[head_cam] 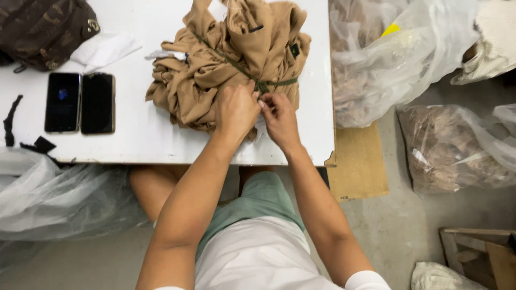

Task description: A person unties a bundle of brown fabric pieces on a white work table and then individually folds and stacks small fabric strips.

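While both hands meet at the knot point(262, 85) of a dark green cord point(226, 60), the tan bundle of garments point(226, 59) lies on the white table point(140, 139), toward its right half and just back from the near edge. Left hand point(236, 110): fingers curled down, fingertips pressed on the cloth at the knot; whether it pinches the cord itself I cannot tell. Right hand point(279, 121): fingers drawn together in a pinch just right of the knot, apparently on a cord end or a small pale tag beneath it; the held item is too small to make out. Judgement: the step in hand is working the knot of the tie around the bundle; tightening or loosening cannot be told apart. Either way the next move would call for a firm fingertip grip on the thin cord while the other hand steadies the cloth. Surroundings: two dark phones point(80, 102) side by side at table left, well apart from the bundle; a patterned brown bag point(43, 29) at the far left corner; a white cloth point(105, 48) beside it. Clear plastic sacks of fabric point(398, 59) crowd the table's right edge. Nothing lies between hands and knot.
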